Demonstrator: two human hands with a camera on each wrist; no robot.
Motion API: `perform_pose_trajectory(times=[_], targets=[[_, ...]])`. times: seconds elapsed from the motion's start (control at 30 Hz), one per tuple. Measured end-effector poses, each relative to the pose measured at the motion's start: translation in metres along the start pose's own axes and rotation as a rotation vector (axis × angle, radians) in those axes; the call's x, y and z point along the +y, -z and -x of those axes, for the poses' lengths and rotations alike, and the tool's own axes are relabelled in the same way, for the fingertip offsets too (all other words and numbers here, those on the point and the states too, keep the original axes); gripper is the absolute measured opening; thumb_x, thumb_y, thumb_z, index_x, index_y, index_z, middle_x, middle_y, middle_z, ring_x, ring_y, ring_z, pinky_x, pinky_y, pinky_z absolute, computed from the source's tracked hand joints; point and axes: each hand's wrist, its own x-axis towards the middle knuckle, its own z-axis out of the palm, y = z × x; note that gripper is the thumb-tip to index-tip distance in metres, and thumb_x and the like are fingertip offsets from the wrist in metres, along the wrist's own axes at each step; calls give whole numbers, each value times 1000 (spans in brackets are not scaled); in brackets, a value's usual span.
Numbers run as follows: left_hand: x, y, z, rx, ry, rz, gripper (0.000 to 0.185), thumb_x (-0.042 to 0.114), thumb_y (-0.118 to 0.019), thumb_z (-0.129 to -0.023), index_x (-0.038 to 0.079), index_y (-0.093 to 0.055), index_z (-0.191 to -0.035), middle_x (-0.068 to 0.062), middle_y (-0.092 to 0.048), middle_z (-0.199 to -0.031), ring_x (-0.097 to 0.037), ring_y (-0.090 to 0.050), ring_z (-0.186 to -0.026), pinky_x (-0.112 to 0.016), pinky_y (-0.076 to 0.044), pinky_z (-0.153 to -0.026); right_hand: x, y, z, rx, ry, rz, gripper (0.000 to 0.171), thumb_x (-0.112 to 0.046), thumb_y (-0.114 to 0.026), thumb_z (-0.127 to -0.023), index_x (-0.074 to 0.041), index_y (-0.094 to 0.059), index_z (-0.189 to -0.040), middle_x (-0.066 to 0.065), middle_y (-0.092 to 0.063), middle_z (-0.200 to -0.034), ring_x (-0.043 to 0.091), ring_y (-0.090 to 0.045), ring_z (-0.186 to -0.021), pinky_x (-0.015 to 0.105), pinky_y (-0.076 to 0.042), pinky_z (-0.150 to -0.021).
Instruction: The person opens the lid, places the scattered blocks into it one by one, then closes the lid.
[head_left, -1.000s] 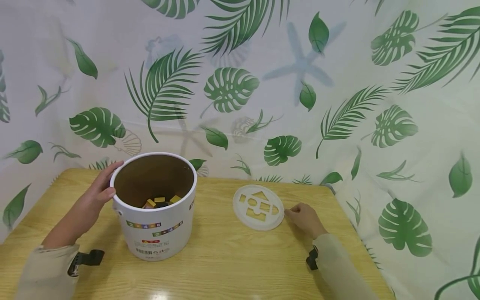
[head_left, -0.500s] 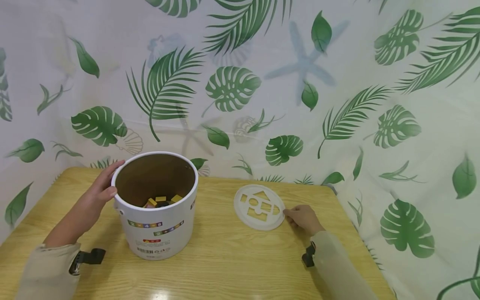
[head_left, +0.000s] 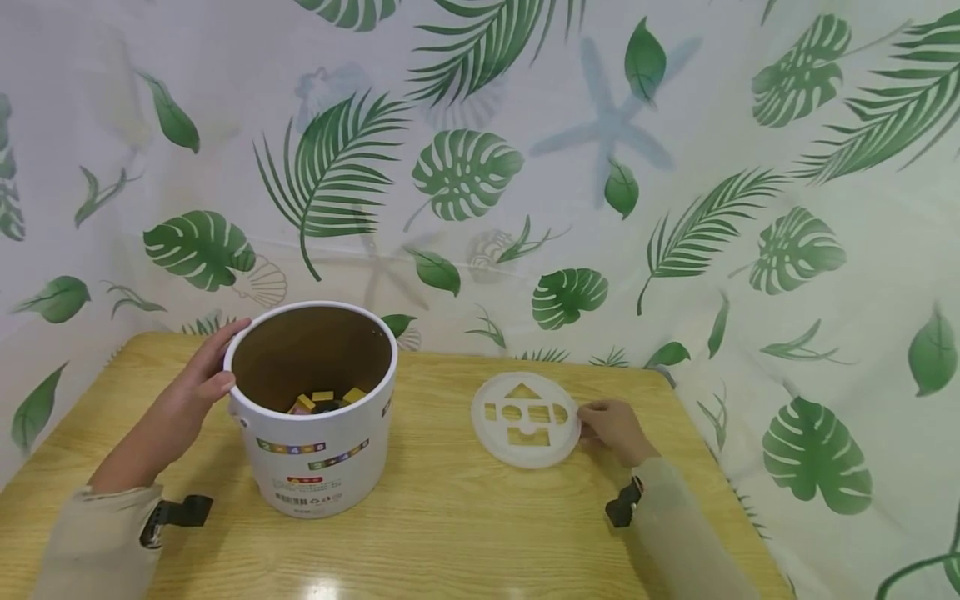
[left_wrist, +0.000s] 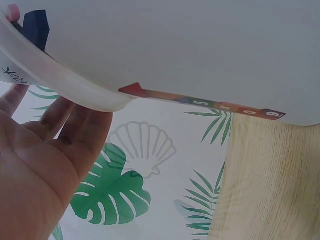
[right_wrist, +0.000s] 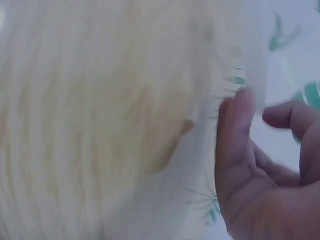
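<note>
A white bucket (head_left: 322, 462) with coloured number strips and printed text stands upright on the left of the table. Several blocks (head_left: 330, 402), yellow, pink and dark, lie at its bottom. My left hand (head_left: 176, 412) rests along the outside of the rim, its fingers extended against it; the left wrist view has these fingers just below the rim (left_wrist: 85, 95). Over on the right, my right hand (head_left: 617, 429) pinches the edge of a round translucent shape-sorter lid (head_left: 491, 433) with triangular, round and rectangular cut-outs. A blurred stretch of that lid fills much of the right wrist view.
The wooden table (head_left: 442, 533) ends at a leaf-patterned white cloth (head_left: 465, 275) hanging behind it and down the right side. Dark straps with small devices sit on both wrists. A thin green stem (head_left: 918, 558) shows at the lower right.
The lid has turned, and its cut-outs now stand straighter in the head view; my right hand has moved slightly with its edge. My left hand and the bucket have stayed in place.
</note>
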Motion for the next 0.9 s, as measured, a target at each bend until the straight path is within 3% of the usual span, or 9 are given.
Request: perform_pose_trajectory(times=[0.17,0.3,0.53,0.7,0.9], targets=[[0,2,0,-5,2,1,63,28,-39,-111,27,-11,-167,-21,-20,-166,-52,-14,-149,-86,-8,-107,-2,3,1,-172,-63,-224,48,-18,-60,-105,14,-52,-140,12,-73,-107,12,-72,-87,27,-60,-81],[1,3,-1,-12,2,9,63,25,-40,-110,27,-11,-167,-20,-18,-167,-51,-12,-150,-86,-8,-108,-7,1,2,-194,-53,-293,46,-17,-61,-105,14,-53,-138,13,-71,-108,15,-74,-89,28,-60,-83],[-1,2,-1,-9,11,8,65,27,-40,-110,28,-10,-167,-19,-15,-168,-51,-9,-152,-86,-6,-107,-30,-7,8,-100,114,-381,40,-14,-61,-105,14,-54,-132,9,-70,-107,16,-75,-89,31,-60,-85],[0,2,0,-1,13,-3,65,27,-41,-109,27,-11,-167,-19,-16,-168,-52,-10,-152,-86,-7,-107,-58,-18,15,-56,247,-421,37,-15,-62,-105,12,-56,-129,5,-73,-101,15,-76,-86,33,-61,-84],[2,5,-2,-14,-17,-63,64,23,-41,-110,23,-12,-167,-23,-24,-164,-52,-22,-147,-86,-20,-104,-102,-35,28,27,386,-437,31,-15,-66,-103,9,-61,-122,7,-73,-100,15,-75,-87,34,-61,-83]])
